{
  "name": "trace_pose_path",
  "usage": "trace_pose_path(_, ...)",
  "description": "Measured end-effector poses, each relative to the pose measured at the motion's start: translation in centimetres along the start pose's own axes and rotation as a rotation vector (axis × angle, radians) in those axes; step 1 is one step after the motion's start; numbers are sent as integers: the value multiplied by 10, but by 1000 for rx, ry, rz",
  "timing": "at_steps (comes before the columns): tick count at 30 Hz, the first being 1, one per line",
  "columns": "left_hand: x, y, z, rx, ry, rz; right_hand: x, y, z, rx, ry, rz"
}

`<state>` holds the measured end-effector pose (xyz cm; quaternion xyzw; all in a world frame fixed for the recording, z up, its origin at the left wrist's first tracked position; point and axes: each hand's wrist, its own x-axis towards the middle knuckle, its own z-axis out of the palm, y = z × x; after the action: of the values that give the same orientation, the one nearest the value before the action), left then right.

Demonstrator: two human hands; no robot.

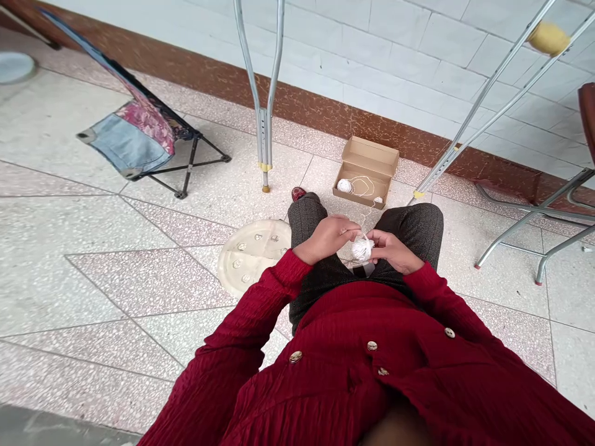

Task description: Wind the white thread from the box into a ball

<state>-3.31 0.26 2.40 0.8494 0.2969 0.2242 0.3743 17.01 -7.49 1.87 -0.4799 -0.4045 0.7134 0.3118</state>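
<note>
Between my knees, my right hand (388,249) holds a small ball of white yarn (362,249) with fingers curled at its right side. My left hand (331,236) is at the ball's upper left, its fingers pinched together on the white strand. From there the strand runs up to an open cardboard box (367,155) on the floor. Inside the box, a larger white yarn ball (344,186) lies at the left with loose loops beside it, and a small white bundle (378,200) sits at the front right corner.
A round beige lid-like disc (227,263) lies left of my legs. One crutch (263,139) stands upright near the wall, another (469,133) leans at the right. A folding chair (134,139) is at the left, a metal-legged chair (534,217) at the right.
</note>
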Motion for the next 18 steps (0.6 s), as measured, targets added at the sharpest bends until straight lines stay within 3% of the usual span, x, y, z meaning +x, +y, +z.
trace_pose_path(4,2,0,11,-256,-5,-83,-18,-29,-5,220,40,-65)
trace_pose_path(11,-12,5,26,-295,-72,-178,-3,-57,-28,304,344,-257)
trace_pose_path(14,-19,9,27,-179,-129,-138,16,-54,-37,219,506,-304)
trace_pose_path(18,-18,20,22,54,-105,-20,40,-21,-38,-177,719,-299)
